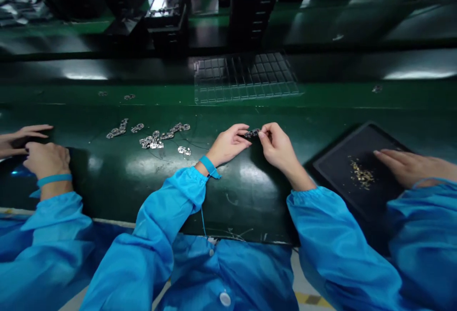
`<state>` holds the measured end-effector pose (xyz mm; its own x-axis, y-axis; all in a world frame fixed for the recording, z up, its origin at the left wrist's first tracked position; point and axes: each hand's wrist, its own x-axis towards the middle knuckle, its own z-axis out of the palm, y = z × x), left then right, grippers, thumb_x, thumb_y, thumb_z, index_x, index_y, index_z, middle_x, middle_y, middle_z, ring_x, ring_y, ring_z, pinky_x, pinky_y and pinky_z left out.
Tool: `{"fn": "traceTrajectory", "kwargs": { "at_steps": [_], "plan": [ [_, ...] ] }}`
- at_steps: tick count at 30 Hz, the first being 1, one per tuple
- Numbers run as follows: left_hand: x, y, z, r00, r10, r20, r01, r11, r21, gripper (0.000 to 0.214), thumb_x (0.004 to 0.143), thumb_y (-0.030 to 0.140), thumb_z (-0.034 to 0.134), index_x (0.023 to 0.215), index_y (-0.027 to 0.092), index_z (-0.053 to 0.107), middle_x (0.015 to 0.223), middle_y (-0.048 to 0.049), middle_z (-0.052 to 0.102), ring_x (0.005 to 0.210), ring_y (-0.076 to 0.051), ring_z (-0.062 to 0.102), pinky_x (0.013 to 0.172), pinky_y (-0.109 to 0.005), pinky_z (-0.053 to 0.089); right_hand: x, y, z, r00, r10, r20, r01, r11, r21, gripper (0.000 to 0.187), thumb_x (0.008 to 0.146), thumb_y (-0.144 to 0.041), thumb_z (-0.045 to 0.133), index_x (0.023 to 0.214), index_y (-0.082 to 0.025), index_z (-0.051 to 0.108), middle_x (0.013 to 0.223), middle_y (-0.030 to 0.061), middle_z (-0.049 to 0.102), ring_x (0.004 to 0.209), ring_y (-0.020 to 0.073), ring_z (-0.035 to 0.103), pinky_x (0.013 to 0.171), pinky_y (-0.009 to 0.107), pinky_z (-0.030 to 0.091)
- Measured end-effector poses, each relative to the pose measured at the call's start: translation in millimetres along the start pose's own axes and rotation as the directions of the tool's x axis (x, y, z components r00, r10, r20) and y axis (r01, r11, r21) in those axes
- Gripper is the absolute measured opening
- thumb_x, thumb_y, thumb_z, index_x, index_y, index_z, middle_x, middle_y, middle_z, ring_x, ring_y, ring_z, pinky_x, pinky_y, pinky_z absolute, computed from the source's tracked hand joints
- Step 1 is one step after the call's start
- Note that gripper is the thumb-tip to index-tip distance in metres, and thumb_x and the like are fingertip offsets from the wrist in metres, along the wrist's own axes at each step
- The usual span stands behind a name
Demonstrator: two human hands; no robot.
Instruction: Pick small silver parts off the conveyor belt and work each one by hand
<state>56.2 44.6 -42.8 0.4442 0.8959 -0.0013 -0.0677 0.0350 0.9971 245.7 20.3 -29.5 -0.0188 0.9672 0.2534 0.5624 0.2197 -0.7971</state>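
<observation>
Between my two hands is a small dark circuit board [252, 133], held over the green bench. My left hand [230, 144] has its thumb and fingers closed on the board's left end. At its right end, my right hand [276, 144] pinches the board between thumb and forefinger. A blue wrist strap [210, 166] is around my left wrist. To the left of my left hand lies a loose cluster of small circuit boards [153, 140], with a single board [184, 150] nearest to me.
A clear compartment tray [246, 78] lies beyond my hands. On the right, a co-worker's hand [410, 163] rests by a black tray [332, 166] holding small gold-coloured parts [362, 174]. Another co-worker's hands [50, 161] are at the left. Black stacked trays [166, 16] stand at the back.
</observation>
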Motion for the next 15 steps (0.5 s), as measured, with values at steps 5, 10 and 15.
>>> {"fn": "traceTrajectory", "kwargs": {
  "at_steps": [5,10,15],
  "plan": [
    [0,-5,0.9,0.999,0.009,-0.038,-0.008,1.000,0.021,0.038,0.083,0.004,0.063,0.121,0.013,0.060,0.114,-0.0141,0.072,0.078,-0.013,0.074,0.081,-0.028,0.060,0,11,0,0.994,0.067,-0.087,-0.069,0.997,-0.021,0.016,0.093,-0.040,0.052,0.092,-0.024,0.050,0.076,-0.0013,0.050,0.067,0.0185,0.048,0.064,0.033,0.040],
    [1,-9,0.5,1.000,0.026,-0.017,-0.025,0.997,0.068,0.025,0.084,0.003,0.059,0.106,0.012,0.067,0.101,-0.0120,0.075,0.077,-0.014,0.074,0.075,-0.026,0.059,4,22,1,0.969,0.175,-0.176,-0.188,0.981,-0.056,0.023,0.091,-0.046,0.054,0.094,-0.023,0.054,0.079,0.0012,0.056,0.068,0.0192,0.051,0.066,0.034,0.044],
    [7,-13,-2.3,1.000,0.003,-0.010,-0.003,0.999,-0.048,0.012,0.088,0.011,0.061,0.099,0.012,0.067,0.087,-0.0097,0.074,0.070,-0.015,0.073,0.068,-0.026,0.058,37,35,-11,0.903,0.251,-0.348,-0.347,0.905,-0.245,0.021,0.087,-0.040,0.053,0.090,-0.020,0.059,0.086,0.0103,0.065,0.077,0.0249,0.059,0.076,0.040,0.047]
  ]
}}
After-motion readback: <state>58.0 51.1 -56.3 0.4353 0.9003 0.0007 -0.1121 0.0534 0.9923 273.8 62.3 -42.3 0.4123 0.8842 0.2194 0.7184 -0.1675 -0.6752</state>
